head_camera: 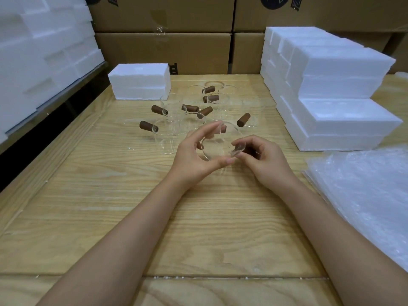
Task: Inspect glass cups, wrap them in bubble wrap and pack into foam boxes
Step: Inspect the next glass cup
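A clear glass cup is held tilted just above the wooden table, between both hands. My left hand curls round its left side, thumb under and fingers over the rim. My right hand pinches the cup's right edge with thumb and fingertips. The cup's brown wooden handle peeks out behind my left fingers. Behind it stand several more clear cups with brown handles. A sheet stack of bubble wrap lies at the right.
One white foam box sits at the back left of the table. Stacks of foam boxes fill the back right, more foam is piled at the left. Cardboard cartons form the back wall.
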### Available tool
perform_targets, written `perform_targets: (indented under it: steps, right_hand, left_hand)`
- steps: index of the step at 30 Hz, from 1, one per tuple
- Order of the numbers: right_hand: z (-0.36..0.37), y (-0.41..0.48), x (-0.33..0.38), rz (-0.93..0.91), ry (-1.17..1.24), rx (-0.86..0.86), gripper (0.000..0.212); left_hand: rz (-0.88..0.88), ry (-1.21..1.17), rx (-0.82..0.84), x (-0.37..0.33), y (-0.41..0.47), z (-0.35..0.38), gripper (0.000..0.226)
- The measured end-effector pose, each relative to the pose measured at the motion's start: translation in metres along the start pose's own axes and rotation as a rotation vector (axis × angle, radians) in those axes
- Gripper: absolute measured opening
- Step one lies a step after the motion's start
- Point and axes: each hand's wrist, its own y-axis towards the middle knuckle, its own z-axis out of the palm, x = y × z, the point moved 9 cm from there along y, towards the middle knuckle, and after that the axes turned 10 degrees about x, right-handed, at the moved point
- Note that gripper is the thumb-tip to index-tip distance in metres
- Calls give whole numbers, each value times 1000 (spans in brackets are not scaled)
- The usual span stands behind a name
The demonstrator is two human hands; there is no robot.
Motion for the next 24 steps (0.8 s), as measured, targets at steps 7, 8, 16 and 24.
perform_targets:
  steps: [7,8,16,24]
  right_hand:
    - [-10,-2,10,-69,-17,-70,35]
    - [-11,-3,12,-77,-23,-78,36]
    - [-12,-4,17,-115,-60,-105,25]
    - [-8,-3,9,-89,-115,-43,29]
  left_hand:
    - [54,11,4,-3,0,1,76]
    - [61,6,4,-3,0,1,76]
    - [82,-26,-12,-2,-1,1,68]
    - [33,-7,-12,3,0,2,80]
